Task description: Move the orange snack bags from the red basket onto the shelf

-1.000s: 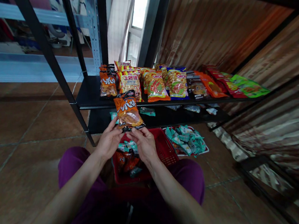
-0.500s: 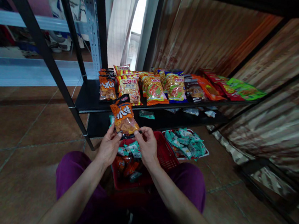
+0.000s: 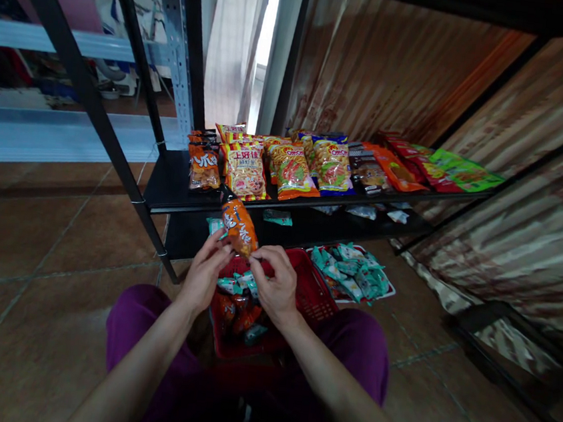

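Note:
Both hands pinch the lower end of an orange snack packet (image 3: 239, 227), held upright and turned edge-on in front of me. My left hand (image 3: 203, 271) grips its left corner, my right hand (image 3: 274, 281) its right corner. Below the hands a red basket (image 3: 311, 288) rests between my knees and holds several teal and orange packets. Just beyond the held packet is a low black shelf (image 3: 168, 182) lined with snack bags; a matching orange bag (image 3: 204, 168) lies at its left end.
A white tray of teal packets (image 3: 353, 269) lies on the floor right of the basket. A lower black shelf board (image 3: 305, 223) carries a few small packets. Slanted black posts (image 3: 95, 111) rise at left. A curtain hangs behind; brown tiled floor spreads to the left.
The held orange packet has dropped lower and twisted from face-on to edge-on. Both hands have stayed on its lower end.

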Demonstrator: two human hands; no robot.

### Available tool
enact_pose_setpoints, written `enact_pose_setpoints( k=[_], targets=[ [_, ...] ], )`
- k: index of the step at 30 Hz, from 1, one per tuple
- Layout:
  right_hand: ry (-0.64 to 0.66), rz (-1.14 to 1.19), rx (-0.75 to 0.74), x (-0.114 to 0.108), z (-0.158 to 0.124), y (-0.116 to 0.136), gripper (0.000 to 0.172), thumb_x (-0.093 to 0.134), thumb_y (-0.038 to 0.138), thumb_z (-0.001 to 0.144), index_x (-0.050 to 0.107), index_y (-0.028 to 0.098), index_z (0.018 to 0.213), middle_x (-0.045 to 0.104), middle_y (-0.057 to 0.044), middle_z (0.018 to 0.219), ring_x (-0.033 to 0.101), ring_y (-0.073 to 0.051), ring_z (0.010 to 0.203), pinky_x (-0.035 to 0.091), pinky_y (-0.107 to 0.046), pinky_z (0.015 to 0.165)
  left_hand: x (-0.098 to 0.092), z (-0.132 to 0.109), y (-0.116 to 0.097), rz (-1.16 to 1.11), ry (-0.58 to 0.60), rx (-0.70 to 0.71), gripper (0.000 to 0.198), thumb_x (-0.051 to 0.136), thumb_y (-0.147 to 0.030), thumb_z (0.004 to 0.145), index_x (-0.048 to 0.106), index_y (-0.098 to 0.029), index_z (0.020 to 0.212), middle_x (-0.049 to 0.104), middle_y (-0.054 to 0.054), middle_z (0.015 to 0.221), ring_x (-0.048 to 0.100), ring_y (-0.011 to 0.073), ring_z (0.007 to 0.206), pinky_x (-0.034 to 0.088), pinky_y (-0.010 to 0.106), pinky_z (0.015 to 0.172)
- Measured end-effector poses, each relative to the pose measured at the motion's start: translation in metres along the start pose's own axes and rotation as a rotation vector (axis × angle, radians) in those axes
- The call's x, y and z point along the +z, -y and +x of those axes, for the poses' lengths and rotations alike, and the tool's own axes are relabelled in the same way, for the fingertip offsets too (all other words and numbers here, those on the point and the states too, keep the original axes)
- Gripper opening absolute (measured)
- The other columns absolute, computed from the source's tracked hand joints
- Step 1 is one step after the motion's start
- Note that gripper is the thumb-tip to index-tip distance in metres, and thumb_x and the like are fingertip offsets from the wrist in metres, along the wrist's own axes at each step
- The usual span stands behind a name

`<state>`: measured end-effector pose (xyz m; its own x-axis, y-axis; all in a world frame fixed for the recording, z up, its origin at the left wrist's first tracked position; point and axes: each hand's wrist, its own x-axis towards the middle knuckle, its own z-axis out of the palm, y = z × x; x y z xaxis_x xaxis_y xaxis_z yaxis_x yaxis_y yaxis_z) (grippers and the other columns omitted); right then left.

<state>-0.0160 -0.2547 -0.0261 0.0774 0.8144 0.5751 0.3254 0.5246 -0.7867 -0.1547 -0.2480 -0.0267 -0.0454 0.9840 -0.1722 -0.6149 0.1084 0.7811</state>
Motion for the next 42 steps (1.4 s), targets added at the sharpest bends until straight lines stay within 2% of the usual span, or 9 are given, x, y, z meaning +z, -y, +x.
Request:
enact_pose_setpoints(
  k=[5, 9, 14, 18, 25, 30, 35, 38, 42],
  targets=[
    [0.108, -0.245, -0.274, 0.002, -0.003, -0.001, 0.022, 0.052, 0.014, 0.084, 0.069, 0.027, 0.089, 0.062, -0.005, 0.083, 0.057, -0.017, 0.078, 0.048, -0.032, 0.072, 0.009, 0.001, -0.01, -0.109, 0.129, -0.144, 0.041, 0.073, -0.041, 0.07, 0.062, -0.018, 0.101, 0.067, 0.009, 0.103, 0.061, 0.0224, 0.1, 0.048, 0.032, 0.082],
    [0.171, -0.347, -0.434, 0.006, -0.007, -0.005, 0.025, 0.05, 0.012, 0.086, 0.07, 0.027, 0.092, 0.062, -0.004, 0.083, 0.055, -0.017, 0.079, 0.048, -0.031, 0.07, 0.014, 0.006, -0.011, -0.175, 0.107, -0.111, 0.044, 0.073, -0.042, 0.07, 0.059, -0.018, 0.103, 0.068, 0.007, 0.101, 0.062, 0.0215, 0.098, 0.048, 0.031, 0.083],
    [0.185, -0.389, -0.516, 0.011, -0.014, -0.008, 0.023, 0.053, 0.011, 0.086, 0.07, 0.026, 0.091, 0.063, -0.004, 0.082, 0.052, -0.017, 0.081, 0.049, -0.031, 0.069, 0.018, 0.013, -0.012, -0.235, 0.049, -0.033, 0.043, 0.074, -0.038, 0.07, 0.057, -0.019, 0.104, 0.067, 0.003, 0.099, 0.064, 0.0186, 0.093, 0.049, 0.031, 0.084],
    [0.197, -0.406, -0.541, 0.012, -0.017, -0.008, 0.023, 0.054, 0.01, 0.086, 0.071, 0.025, 0.092, 0.063, -0.004, 0.082, 0.052, -0.018, 0.085, 0.049, -0.031, 0.072, 0.018, 0.018, -0.012, -0.278, -0.026, -0.033, 0.038, 0.075, -0.037, 0.07, 0.059, -0.018, 0.099, 0.068, 0.004, 0.094, 0.065, 0.0193, 0.091, 0.049, 0.031, 0.084],
    [0.203, -0.426, -0.531, 0.011, -0.017, -0.012, 0.023, 0.056, 0.009, 0.084, 0.071, 0.026, 0.092, 0.063, -0.004, 0.084, 0.051, -0.02, 0.091, 0.049, -0.032, 0.077, 0.011, 0.025, -0.007, -0.319, -0.048, -0.076, 0.031, 0.071, -0.034, 0.075, 0.062, -0.016, 0.098, 0.07, 0.005, 0.093, 0.065, 0.0199, 0.092, 0.049, 0.032, 0.086],
    [0.193, -0.422, -0.522, 0.01, -0.02, -0.017, 0.023, 0.057, 0.01, 0.084, 0.071, 0.025, 0.093, 0.064, -0.004, 0.084, 0.05, -0.02, 0.092, 0.049, -0.033, 0.078, 0.01, 0.028, -0.011, -0.308, 0.018, -0.133, 0.035, 0.065, -0.043, 0.077, 0.065, -0.014, 0.096, 0.07, 0.008, 0.095, 0.065, 0.0217, 0.092, 0.049, 0.033, 0.084],
    [0.175, -0.416, -0.505, 0.008, -0.022, -0.024, 0.022, 0.058, 0.011, 0.084, 0.071, 0.027, 0.092, 0.065, -0.003, 0.084, 0.049, -0.021, 0.096, 0.048, -0.035, 0.081, 0.008, 0.036, -0.019, -0.314, -0.053, -0.047, 0.026, 0.064, -0.039, 0.079, 0.065, -0.014, 0.085, 0.069, 0.003, 0.082, 0.064, 0.0144, 0.073, 0.048, 0.027, 0.074],
    [0.175, -0.404, -0.474, 0.006, -0.024, -0.027, 0.026, 0.057, 0.01, 0.084, 0.07, 0.029, 0.095, 0.065, -0.003, 0.086, 0.049, -0.021, 0.101, 0.048, -0.038, 0.085, 0.009, 0.04, -0.023, -0.319, -0.069, -0.024, 0.024, 0.066, -0.037, 0.077, 0.065, -0.013, 0.082, 0.069, 0.003, 0.078, 0.062, 0.0133, 0.069, 0.047, 0.026, 0.073],
    [0.146, -0.3, -0.389, 0.003, -0.03, -0.026, 0.032, 0.052, 0.009, 0.083, 0.066, 0.029, 0.104, 0.061, -0.004, 0.102, 0.048, -0.023, 0.112, 0.043, -0.046, 0.096, 0.011, 0.043, -0.028, -0.354, -0.119, -0.004, 0.016, 0.064, -0.03, 0.078, 0.064, -0.014, 0.079, 0.069, 0.002, 0.076, 0.062, 0.013, 0.068, 0.047, 0.026, 0.073]
  ],
)
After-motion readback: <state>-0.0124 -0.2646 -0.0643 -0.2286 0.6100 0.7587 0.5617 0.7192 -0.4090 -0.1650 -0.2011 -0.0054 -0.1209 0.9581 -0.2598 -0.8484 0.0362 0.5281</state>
